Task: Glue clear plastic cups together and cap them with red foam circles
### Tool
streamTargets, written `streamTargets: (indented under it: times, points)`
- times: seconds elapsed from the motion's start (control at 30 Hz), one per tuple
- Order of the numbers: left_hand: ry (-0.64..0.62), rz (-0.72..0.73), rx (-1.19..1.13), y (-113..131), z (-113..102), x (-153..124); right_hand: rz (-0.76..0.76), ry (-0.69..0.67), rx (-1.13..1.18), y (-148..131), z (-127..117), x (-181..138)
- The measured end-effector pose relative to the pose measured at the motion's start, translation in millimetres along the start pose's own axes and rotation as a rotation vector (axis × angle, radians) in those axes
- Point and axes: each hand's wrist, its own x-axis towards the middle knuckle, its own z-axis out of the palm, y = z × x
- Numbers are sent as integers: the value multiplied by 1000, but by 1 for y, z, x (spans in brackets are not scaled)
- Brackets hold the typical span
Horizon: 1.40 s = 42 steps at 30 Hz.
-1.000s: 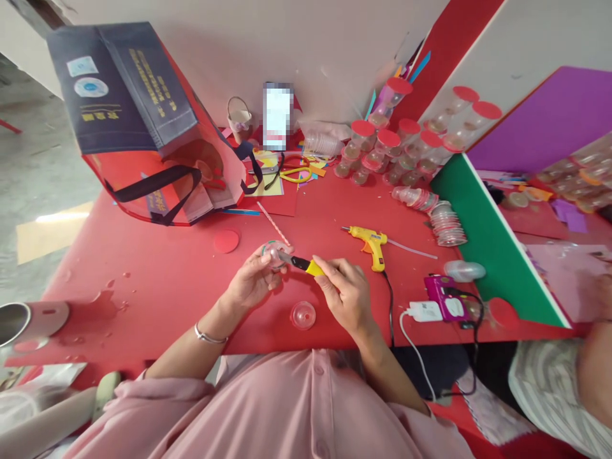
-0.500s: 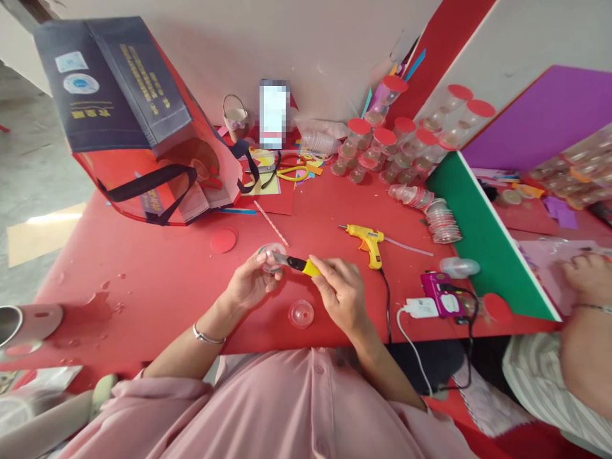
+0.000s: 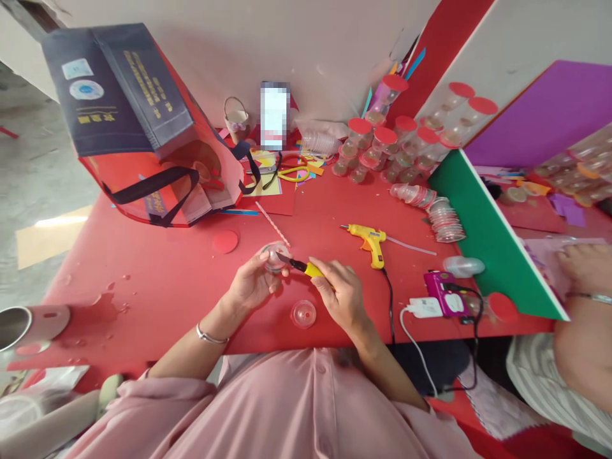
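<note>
My left hand (image 3: 253, 280) grips a clear plastic dome lid (image 3: 273, 255) by its edge, above the red table. In my right hand (image 3: 342, 293) is a yellow utility knife (image 3: 312, 269), its blade out and laid over the lid; whether the tip goes into the plastic I cannot tell. A second clear dome lid (image 3: 303, 313) with a small hole in its top rests on the table between my forearms. Just beyond my left hand lie a striped paper straw (image 3: 272, 223) and a flat red disc (image 3: 225, 241).
A yellow glue gun (image 3: 370, 242) lies to the right, its cord running off the front edge. Behind it stand red-capped clear cups (image 3: 361, 150). A green divider (image 3: 497, 236) separates a co-worker's arm (image 3: 583, 306). A large bag (image 3: 129, 95) and metal cylinder (image 3: 52, 322) are left.
The knife blade has turned slightly, and its tip now lies nearer the middle of the lid. Both hands keep their holds. The whole view has shifted a little.
</note>
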Motion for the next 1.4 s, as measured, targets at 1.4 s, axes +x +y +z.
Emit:
streamTargets:
  times: [1.4]
  points:
    - [82, -16, 121, 0, 2, -4, 188, 217, -96, -2, 1, -8]
